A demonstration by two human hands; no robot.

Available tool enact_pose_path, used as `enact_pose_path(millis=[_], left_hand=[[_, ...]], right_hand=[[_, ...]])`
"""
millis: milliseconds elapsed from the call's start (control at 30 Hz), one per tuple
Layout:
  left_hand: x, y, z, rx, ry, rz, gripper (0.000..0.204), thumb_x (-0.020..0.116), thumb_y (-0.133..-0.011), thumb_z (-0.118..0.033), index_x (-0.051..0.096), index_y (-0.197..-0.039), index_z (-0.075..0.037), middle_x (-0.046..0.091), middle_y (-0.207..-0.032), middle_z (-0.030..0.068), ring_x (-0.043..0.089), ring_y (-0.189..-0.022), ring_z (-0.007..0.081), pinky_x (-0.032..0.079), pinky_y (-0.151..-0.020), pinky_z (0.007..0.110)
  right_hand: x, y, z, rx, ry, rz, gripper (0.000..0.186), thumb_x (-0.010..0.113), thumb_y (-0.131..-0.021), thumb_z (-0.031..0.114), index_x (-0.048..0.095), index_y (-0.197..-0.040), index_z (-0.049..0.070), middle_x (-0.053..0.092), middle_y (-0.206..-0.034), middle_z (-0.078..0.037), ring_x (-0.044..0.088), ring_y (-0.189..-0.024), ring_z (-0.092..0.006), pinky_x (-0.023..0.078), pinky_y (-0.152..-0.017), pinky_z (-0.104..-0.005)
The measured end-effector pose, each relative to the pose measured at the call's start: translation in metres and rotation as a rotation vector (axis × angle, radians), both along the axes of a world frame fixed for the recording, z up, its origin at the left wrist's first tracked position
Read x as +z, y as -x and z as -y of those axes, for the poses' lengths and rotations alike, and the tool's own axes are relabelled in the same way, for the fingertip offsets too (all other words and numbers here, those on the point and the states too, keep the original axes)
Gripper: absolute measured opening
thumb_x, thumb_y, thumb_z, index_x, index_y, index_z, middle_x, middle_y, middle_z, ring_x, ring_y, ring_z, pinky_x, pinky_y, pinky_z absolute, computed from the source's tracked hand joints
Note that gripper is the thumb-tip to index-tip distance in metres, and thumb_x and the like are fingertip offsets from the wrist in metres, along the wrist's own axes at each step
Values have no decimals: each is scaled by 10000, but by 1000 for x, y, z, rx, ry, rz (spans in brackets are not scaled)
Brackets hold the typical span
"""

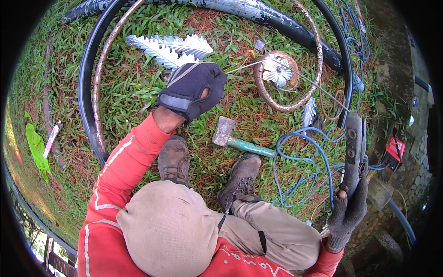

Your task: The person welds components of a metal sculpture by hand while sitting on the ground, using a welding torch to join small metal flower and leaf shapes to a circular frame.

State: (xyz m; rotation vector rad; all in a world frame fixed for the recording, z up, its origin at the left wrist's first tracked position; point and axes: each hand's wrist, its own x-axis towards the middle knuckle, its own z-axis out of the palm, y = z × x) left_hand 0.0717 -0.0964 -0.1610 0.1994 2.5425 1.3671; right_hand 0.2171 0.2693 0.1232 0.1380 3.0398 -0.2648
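Squatting on the grass, the person holds a long dark rod holder (354, 152) in the right hand (348, 214), fingers closed tight around its handle. A thin metal rod (314, 84) sticks out toward 10 o'clock, reaching the rusty ring (310, 94) with the white metal flower (278, 72). The left hand (191, 90), in a dark glove, is curled and holds nothing. The hammer (240, 141) lies just at its 4 o'clock.

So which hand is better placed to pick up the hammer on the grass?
Probably the left hand: it hovers free just above the hammer. The right hand is farther off and grips a dark tool.
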Motion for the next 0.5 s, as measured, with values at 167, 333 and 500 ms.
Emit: enact_pose_path(millis=[167,333,500], left_hand=[[-3,-1,-1,25,-30,-30,248,691,-1077,-241,777,-1012,-18,720,-804,226,724,-756,469,536,-699,544],[-2,-1,0,-1,-6,-24,233,690,-1072,-229,771,-1007,-20,723,-830,230,724,-792,482,537,-713,555],[-5,-1,2,-2,-23,-78,231,691,-1070,-230,772,-1009,-22,725,-837,235,728,-801,487,541,-720,557]], right_hand=[[1,1,2,-4,-6,-1,665,693,-1133,311,548,-1656,-73,742,-1139,-83,627,-908,-134,536,-854,-329],[-3,1,-1,41,-9,-25,667,681,-1136,302,537,-1664,-79,727,-1123,-63,607,-885,-119,516,-813,-303],[-1,5,-1,-10,99,-8,604,666,-1118,260,568,-1612,-74,699,-1036,-42,607,-816,-86,485,-713,-251]])
